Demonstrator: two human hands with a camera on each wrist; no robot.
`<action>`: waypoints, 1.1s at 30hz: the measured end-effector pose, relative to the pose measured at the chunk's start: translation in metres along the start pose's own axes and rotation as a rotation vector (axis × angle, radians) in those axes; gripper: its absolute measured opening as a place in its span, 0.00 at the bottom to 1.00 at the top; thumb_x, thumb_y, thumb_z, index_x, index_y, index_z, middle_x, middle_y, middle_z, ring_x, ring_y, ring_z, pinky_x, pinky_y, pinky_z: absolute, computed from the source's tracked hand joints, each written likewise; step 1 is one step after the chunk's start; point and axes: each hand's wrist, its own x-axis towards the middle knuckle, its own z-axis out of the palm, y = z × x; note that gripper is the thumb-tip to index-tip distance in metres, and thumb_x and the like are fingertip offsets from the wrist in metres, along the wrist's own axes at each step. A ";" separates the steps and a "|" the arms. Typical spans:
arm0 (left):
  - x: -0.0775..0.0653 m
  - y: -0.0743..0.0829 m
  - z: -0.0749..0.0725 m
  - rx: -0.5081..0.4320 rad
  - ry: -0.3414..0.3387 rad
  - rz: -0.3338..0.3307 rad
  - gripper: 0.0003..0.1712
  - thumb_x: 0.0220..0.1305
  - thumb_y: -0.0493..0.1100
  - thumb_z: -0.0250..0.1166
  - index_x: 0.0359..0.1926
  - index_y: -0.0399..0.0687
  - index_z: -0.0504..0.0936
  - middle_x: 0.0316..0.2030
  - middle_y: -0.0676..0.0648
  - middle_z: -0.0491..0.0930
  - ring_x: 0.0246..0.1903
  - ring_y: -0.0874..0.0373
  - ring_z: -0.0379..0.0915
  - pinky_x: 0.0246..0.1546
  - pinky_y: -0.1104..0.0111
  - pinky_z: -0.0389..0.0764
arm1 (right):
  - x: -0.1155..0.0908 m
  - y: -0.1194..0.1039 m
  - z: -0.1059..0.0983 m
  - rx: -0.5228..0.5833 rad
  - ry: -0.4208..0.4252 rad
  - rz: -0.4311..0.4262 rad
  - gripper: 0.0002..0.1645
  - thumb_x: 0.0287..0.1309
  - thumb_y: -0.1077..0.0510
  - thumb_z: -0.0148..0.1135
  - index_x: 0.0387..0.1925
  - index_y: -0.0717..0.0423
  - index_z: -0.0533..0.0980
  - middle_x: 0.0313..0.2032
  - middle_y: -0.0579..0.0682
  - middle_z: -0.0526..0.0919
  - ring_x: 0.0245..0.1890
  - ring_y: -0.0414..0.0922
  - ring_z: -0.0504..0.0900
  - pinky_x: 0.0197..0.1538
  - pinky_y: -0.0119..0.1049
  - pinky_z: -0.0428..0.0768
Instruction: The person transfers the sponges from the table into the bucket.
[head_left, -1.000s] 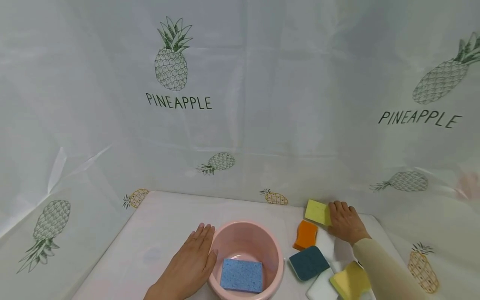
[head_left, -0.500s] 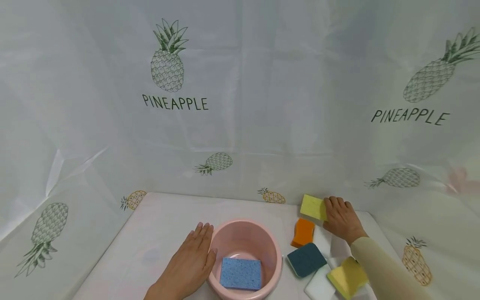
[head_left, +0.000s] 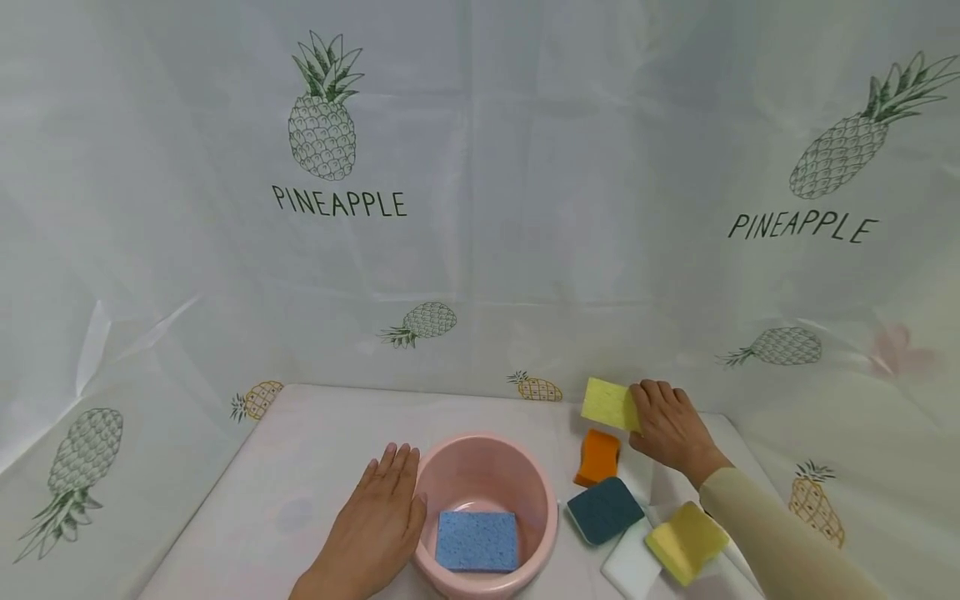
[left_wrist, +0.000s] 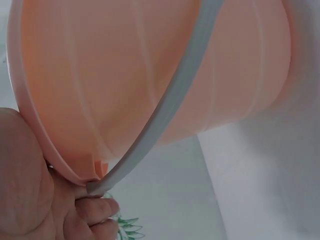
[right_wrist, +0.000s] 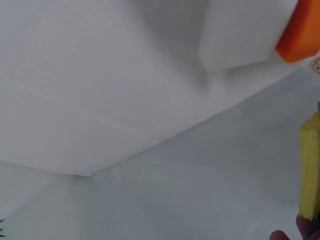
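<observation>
My right hand (head_left: 671, 425) holds a thin pale yellow sponge (head_left: 610, 404) by its right end, above the back right of the table. In the right wrist view this sponge (right_wrist: 309, 167) shows edge-on, with fingertips at its lower end. My left hand (head_left: 375, 521) rests with straight fingers against the left side of a pink bucket (head_left: 551, 533). A blue sponge (head_left: 477, 542) lies flat inside the bucket. The left wrist view shows the palm at the bucket's rim and a grey handle (left_wrist: 165, 112) hanging along its outside.
Right of the bucket lie an orange sponge (head_left: 597, 458), a dark green scouring sponge (head_left: 604, 510), a white sponge (head_left: 632, 560) and a thicker yellow sponge (head_left: 686, 543). A white block (right_wrist: 245, 35) stands near the orange sponge in the right wrist view. Pineapple-printed sheeting (head_left: 570, 208) surrounds the table.
The right hand has carried the pale yellow sponge slightly up and to the left, away from the loose sponges. The left hand stays at the bucket. The head view has shifted a little.
</observation>
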 end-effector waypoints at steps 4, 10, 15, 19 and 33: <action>-0.001 0.004 0.001 -0.021 -0.017 -0.028 0.33 0.82 0.50 0.51 0.77 0.33 0.66 0.78 0.35 0.64 0.81 0.39 0.54 0.80 0.43 0.59 | 0.002 -0.003 -0.007 0.018 0.013 -0.010 0.47 0.47 0.44 0.79 0.60 0.63 0.66 0.54 0.63 0.74 0.53 0.60 0.74 0.57 0.57 0.80; -0.002 0.005 0.001 0.000 -0.014 -0.012 0.34 0.82 0.50 0.51 0.77 0.33 0.66 0.78 0.34 0.64 0.80 0.38 0.54 0.79 0.42 0.59 | 0.006 -0.013 -0.026 0.055 0.031 -0.040 0.46 0.48 0.43 0.77 0.61 0.62 0.67 0.55 0.62 0.75 0.54 0.60 0.74 0.57 0.56 0.79; 0.002 -0.003 -0.005 0.018 -0.036 0.056 0.35 0.83 0.53 0.51 0.78 0.34 0.65 0.79 0.35 0.62 0.81 0.39 0.52 0.80 0.43 0.58 | 0.010 -0.028 -0.046 0.077 0.034 -0.055 0.46 0.49 0.41 0.77 0.62 0.61 0.68 0.56 0.61 0.75 0.55 0.59 0.74 0.57 0.56 0.78; 0.007 -0.009 -0.005 0.024 -0.066 0.102 0.35 0.84 0.53 0.50 0.79 0.35 0.64 0.79 0.37 0.62 0.81 0.42 0.53 0.81 0.47 0.59 | 0.014 -0.042 -0.062 0.107 0.056 -0.062 0.47 0.49 0.40 0.77 0.62 0.61 0.68 0.56 0.60 0.75 0.55 0.58 0.74 0.56 0.56 0.78; 0.005 -0.005 0.001 0.042 0.000 0.091 0.34 0.82 0.50 0.52 0.77 0.32 0.66 0.77 0.34 0.65 0.80 0.40 0.57 0.79 0.46 0.62 | 0.029 -0.108 -0.134 0.178 0.129 -0.191 0.44 0.48 0.38 0.72 0.62 0.58 0.73 0.56 0.54 0.79 0.55 0.53 0.75 0.54 0.48 0.76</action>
